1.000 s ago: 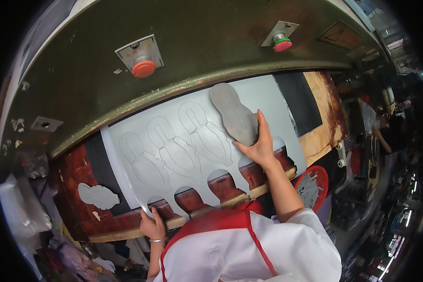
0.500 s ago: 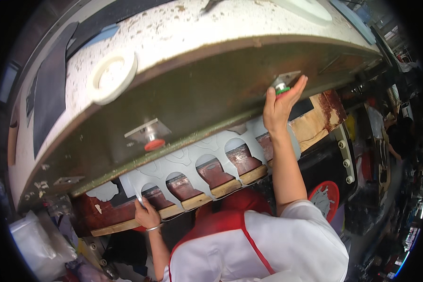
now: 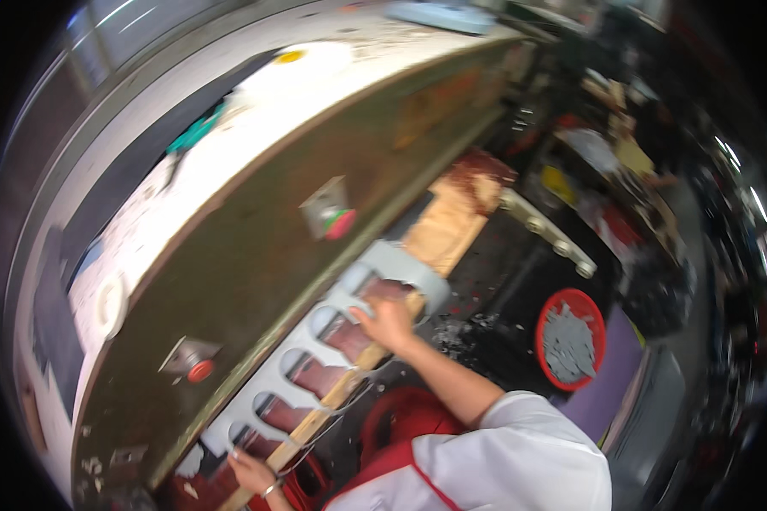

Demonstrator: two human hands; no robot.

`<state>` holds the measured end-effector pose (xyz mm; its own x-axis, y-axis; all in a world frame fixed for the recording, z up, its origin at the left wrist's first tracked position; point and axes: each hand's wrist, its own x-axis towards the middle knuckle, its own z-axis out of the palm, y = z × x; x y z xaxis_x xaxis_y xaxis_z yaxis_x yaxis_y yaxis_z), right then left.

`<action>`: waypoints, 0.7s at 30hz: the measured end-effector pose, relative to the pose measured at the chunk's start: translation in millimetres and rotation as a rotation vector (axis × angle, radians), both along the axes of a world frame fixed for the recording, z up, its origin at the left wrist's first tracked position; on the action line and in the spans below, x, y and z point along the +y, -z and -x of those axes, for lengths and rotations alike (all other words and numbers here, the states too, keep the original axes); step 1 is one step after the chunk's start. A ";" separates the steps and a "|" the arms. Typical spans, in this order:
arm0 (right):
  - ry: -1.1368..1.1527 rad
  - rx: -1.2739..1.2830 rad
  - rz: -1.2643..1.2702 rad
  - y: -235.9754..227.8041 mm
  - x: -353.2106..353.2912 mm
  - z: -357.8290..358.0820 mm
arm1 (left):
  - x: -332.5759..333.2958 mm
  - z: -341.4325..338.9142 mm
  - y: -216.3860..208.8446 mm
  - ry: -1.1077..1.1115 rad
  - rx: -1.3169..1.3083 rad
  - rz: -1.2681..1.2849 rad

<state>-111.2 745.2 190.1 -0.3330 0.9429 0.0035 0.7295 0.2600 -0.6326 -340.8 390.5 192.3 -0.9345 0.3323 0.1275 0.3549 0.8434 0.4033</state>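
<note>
1. The grey sheet (image 3: pixel 411 264) lay across the table (image 3: pixel 453 223), lower left to centre.
2. Lower left, the left hand (image 3: pixel 252 473) pinched its end.
3. At centre, the right hand (image 3: pixel 389 324) was spread over it.

A long dark-green metal beam (image 3: pixel 256 264) blocks the way just beyond both hands, a round red push-button (image 3: pixel 200 370) jutting from it. Between the hands, room is open above the flat grey cut-out sheet (image 3: pixel 392 255). Rightward of the right hand (image 3: pixel 386 322), passage is open over a black surface (image 3: pixel 503 289) up to a round red plastic basin (image 3: pixel 573 295).
</note>
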 end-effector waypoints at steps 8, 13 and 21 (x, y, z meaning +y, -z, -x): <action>-0.057 0.263 -0.169 1.6 -28.6 -30.1 | -3.5 -16.5 -7.5 0.068 -0.222 -0.396; 0.030 0.105 -0.306 -19.8 -45.7 -71.4 | -46.8 -65.9 -21.6 -0.089 -0.332 -0.204; -0.444 0.150 -0.158 -9.8 -61.6 -52.4 | -75.0 -117.3 -2.2 -0.190 -0.224 -0.201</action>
<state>-58.7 683.6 200.0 -0.6871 0.6943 0.2138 0.4306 0.6262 -0.6500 -223.5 315.4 194.5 -0.9893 0.1392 -0.0430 0.0832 0.7819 0.6178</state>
